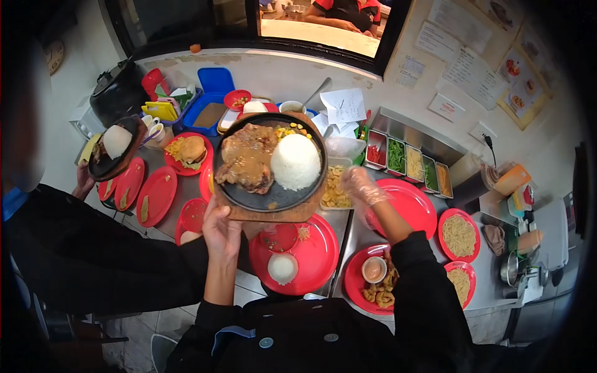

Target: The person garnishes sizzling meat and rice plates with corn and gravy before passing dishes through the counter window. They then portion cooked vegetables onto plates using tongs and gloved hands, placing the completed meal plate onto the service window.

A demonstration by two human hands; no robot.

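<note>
My left hand (221, 229) grips the near edge of a wooden board under a sizzling plate (267, 200), raised above the counter. The black plate carries browned meat in gravy (247, 158), a mound of white rice (296, 163) and corn kernels (291, 129). In a clear plastic glove, my right hand (363, 185) is just right of a clear tub of yellow pieces (336, 189). Its fingers look drawn together; what they hold, if anything, is hidden. Below the plate lies a large red plate (323, 255) with a rice mound (283, 268) and a red bowl (279, 238).
At left, a co-worker's hand (84, 178) supports another sizzling plate (112, 152). Red plates hold a burger (191, 150), noodles (459, 235) and fried pieces with a sauce cup (374, 270). Metal topping trays (396, 155) line the wall beneath a serving window.
</note>
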